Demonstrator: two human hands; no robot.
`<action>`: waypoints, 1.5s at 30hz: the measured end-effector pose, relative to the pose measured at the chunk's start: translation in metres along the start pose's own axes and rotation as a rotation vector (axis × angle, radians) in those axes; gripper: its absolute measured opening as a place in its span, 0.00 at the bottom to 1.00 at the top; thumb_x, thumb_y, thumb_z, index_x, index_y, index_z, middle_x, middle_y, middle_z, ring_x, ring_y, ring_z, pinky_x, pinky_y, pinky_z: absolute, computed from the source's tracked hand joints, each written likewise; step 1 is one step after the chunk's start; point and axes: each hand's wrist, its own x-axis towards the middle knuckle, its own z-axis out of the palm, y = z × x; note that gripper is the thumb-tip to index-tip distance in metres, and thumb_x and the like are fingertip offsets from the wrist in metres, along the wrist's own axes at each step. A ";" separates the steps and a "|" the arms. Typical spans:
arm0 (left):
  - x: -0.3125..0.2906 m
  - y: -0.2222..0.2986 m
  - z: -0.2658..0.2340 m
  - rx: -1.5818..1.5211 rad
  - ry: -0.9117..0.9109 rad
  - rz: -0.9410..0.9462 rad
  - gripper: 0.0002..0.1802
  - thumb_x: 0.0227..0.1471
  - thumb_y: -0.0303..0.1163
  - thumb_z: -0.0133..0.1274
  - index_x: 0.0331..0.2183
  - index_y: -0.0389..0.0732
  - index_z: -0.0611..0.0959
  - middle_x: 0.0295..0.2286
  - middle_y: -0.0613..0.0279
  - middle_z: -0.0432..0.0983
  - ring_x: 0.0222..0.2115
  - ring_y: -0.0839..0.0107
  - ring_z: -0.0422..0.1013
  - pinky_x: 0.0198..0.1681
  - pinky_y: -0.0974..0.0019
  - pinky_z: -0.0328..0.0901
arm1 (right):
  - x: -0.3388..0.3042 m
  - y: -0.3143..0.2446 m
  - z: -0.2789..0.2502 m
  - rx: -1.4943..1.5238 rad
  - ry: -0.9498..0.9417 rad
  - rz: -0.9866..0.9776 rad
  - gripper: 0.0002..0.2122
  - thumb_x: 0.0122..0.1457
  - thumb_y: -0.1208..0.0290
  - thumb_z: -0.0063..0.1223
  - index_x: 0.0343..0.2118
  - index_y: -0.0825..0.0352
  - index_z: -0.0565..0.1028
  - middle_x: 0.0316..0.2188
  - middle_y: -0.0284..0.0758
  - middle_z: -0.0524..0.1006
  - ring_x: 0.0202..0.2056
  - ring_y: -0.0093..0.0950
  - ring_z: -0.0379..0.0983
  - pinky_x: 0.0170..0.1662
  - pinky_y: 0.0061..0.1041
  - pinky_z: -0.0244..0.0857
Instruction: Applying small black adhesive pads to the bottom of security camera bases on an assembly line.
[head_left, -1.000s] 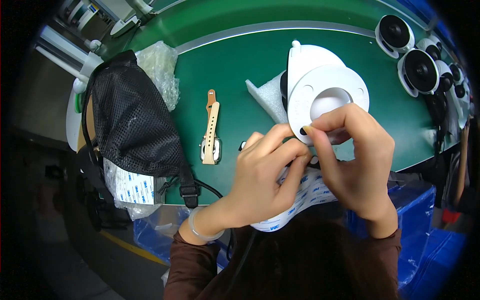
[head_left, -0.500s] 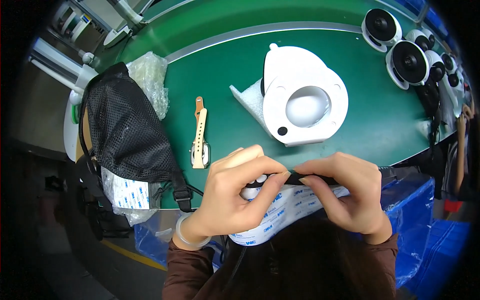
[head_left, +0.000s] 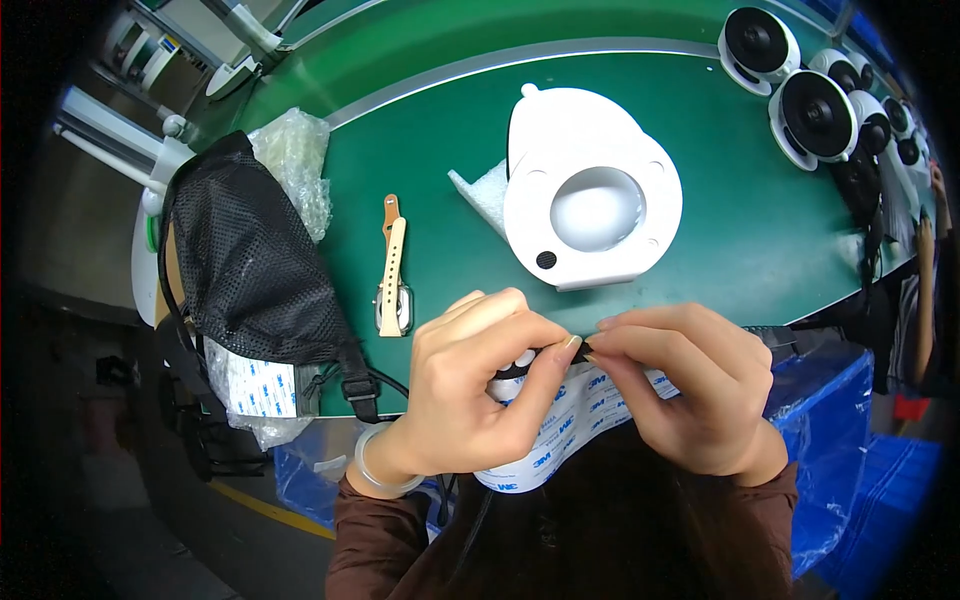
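Note:
Low in front of me, both hands pinch at a strip of adhesive tape (head_left: 565,430). It has a white backing with blue print and black material along its upper edge. My left hand (head_left: 480,390) is closed on it, thumb against index finger, with a white round spot on the black part beside the fingers. Its tips nearly touch those of my right hand (head_left: 700,390), which also pinches the black edge; its fingers hide part of that edge. Beyond them, a white rounded housing (head_left: 585,130) with a large round opening rests on the green table, partly on white foam (head_left: 485,195).
A watch (head_left: 393,280) with a tan strap lies left of the housing. Farther left are a black mesh bag (head_left: 250,250), bubble wrap (head_left: 300,165) and blue-printed backing sheets (head_left: 262,385). Several white devices with black round fronts (head_left: 815,115) stand far right. Blue plastic (head_left: 820,440) hangs below the table edge.
My right fingertips have moved left, close against the left ones, and less black edge shows between my hands. The left hand keeps its pinch. The whole view has shifted slightly.

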 end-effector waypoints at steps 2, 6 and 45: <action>0.000 -0.001 0.002 -0.007 0.023 -0.006 0.04 0.36 0.20 0.55 0.20 0.37 0.77 0.14 0.63 0.65 0.13 0.69 0.59 0.17 0.69 0.51 | -0.001 0.001 0.002 -0.013 0.008 -0.010 0.10 0.37 0.81 0.59 0.26 0.68 0.74 0.23 0.35 0.74 0.21 0.29 0.72 0.22 0.23 0.66; -0.001 -0.003 0.004 -0.015 0.035 -0.017 0.04 0.36 0.19 0.55 0.20 0.37 0.77 0.13 0.63 0.65 0.13 0.69 0.59 0.17 0.70 0.51 | -0.003 0.001 0.004 -0.036 0.022 -0.049 0.09 0.38 0.82 0.58 0.26 0.70 0.73 0.23 0.36 0.74 0.21 0.30 0.71 0.21 0.23 0.66; 0.007 -0.015 0.009 0.090 0.086 -0.022 0.03 0.38 0.20 0.54 0.22 0.36 0.78 0.26 0.59 0.72 0.23 0.67 0.68 0.24 0.71 0.62 | 0.011 0.018 -0.004 0.128 0.185 0.474 0.03 0.50 0.81 0.52 0.27 0.75 0.73 0.25 0.34 0.75 0.29 0.19 0.72 0.37 0.15 0.64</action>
